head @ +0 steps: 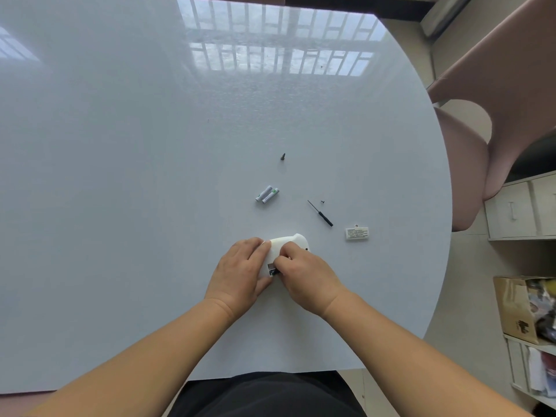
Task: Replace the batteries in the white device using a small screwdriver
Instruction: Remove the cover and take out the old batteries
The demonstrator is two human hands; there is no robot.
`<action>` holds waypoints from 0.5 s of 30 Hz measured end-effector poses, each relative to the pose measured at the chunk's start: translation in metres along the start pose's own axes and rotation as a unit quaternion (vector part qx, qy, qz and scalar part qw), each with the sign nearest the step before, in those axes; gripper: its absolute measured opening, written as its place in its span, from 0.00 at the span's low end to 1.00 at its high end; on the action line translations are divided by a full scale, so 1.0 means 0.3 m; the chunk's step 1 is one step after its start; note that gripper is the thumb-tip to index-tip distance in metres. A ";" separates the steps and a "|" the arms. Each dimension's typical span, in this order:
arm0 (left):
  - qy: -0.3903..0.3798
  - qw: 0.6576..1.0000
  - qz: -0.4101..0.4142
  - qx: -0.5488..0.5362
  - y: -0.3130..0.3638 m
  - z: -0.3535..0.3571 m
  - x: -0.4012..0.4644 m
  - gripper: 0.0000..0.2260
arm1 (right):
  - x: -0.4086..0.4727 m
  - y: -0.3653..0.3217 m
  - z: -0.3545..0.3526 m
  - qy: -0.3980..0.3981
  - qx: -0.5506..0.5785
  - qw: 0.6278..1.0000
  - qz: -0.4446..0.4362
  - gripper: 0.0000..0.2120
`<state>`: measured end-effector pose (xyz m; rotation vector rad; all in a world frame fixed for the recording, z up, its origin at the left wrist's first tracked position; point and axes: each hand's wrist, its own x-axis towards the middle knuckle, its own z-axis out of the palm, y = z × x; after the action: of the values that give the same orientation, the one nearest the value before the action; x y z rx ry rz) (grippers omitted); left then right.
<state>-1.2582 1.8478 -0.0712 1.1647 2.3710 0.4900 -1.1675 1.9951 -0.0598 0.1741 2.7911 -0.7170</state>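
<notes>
Near table (120, 176) front edge: white device (285, 243), compartment open | left hand (240, 272) grips it, right hand (304, 272) pinches battery | two batteries (267, 194), screwdriver (320, 213), cover (356, 233) beyond.

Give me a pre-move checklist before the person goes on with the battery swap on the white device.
1. White plastic device steadied on the glossy white table: ok, left hand grips it.
2. Battery bay open: ok, the right hand works at an exposed cavity.
3. Batteries seated in the bay: cannot tell, fingers cover it.
4. Two white cylindrical batteries within reach: ok, lying side by side beyond the device.
5. Small black screwdriver at hand: ok, lying free on the table.
6. Tiny dark screw accounted for: ok, beside the screwdriver tip.
7. Small white labelled cover nearby: ok.
</notes>
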 end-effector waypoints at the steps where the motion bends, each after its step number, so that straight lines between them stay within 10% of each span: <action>1: -0.004 1.000 0.000 0.002 -0.001 0.000 -0.001 0.26 | 0.002 0.003 -0.012 0.013 0.011 1.000 0.005 0.03; 7: -0.013 1.000 0.002 0.009 -0.004 -0.003 0.000 0.29 | 0.029 0.223 -0.204 0.153 0.116 0.964 0.182 0.06; 15: -0.001 1.000 0.004 0.006 0.001 0.001 0.000 0.30 | 0.026 0.524 -0.320 0.067 0.113 0.936 0.326 0.02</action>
<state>-1.2579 1.8482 -0.0713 1.1791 2.3710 0.4769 -1.1678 2.1794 -0.0527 1.1620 2.4975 -0.8546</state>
